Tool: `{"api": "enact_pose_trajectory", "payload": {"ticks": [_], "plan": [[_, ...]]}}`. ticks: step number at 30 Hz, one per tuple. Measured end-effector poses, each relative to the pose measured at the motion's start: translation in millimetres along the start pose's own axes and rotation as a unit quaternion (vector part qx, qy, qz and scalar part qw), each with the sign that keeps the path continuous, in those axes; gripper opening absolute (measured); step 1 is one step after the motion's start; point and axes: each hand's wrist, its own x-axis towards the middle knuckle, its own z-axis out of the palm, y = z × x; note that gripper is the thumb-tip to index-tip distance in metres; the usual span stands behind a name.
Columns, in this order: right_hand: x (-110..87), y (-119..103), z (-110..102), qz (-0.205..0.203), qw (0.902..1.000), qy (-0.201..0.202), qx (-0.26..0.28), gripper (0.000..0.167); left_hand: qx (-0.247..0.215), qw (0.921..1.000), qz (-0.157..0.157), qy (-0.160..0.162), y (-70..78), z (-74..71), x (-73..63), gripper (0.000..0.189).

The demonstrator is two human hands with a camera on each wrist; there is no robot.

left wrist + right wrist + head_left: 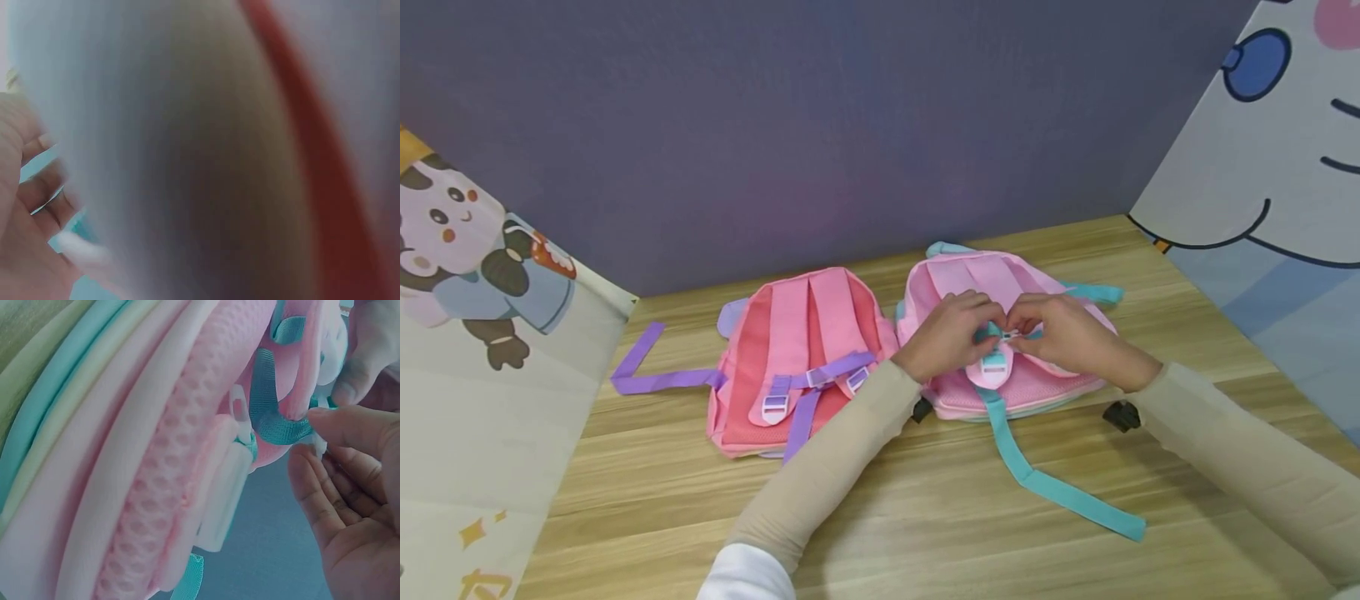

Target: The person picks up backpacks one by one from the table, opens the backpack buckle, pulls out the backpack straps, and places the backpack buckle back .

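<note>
A light pink backpack (951, 400) with teal straps lies back panel up on the wooden table. Over its shoulder straps, my two hands meet fingertip to fingertip. My right hand (1063, 333) pinches a small white buckle (321, 434) between thumb and fingers, with a teal strap (275, 419) looping to it. Opposite, my left hand (951, 329) has its fingers curled on the teal webbing at the same buckle, its thumb close to the right fingertips. In the left wrist view, blurred pale fabric (156, 150) hides most of this work.
A coral pink backpack (790, 333) with purple straps (662, 383) lies on the left, beside the first one. A loose teal strap end (1082, 500) trails across the table (925, 517). Behind stands a dark wall (850, 125); cartoon-printed panels flank both sides.
</note>
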Motion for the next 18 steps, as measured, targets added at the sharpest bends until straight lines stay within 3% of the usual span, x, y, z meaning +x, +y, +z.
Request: {"api": "enact_pose_trajectory", "payload": {"ticks": [5, 18], "plan": [[1.6, -1.2, 1.2, 0.001, 1.0, -0.002, -0.003, 0.024, 0.001, 0.9999, -0.002, -0.014, -0.8, -0.3, -0.1, 0.015], [0.9, -0.9, 3.8, 0.01, 0.9999, -0.004, -0.001, 0.021, -0.023, 0.9997, -0.009, 0.001, -2.8, -0.6, -2.0, 0.005]]}}
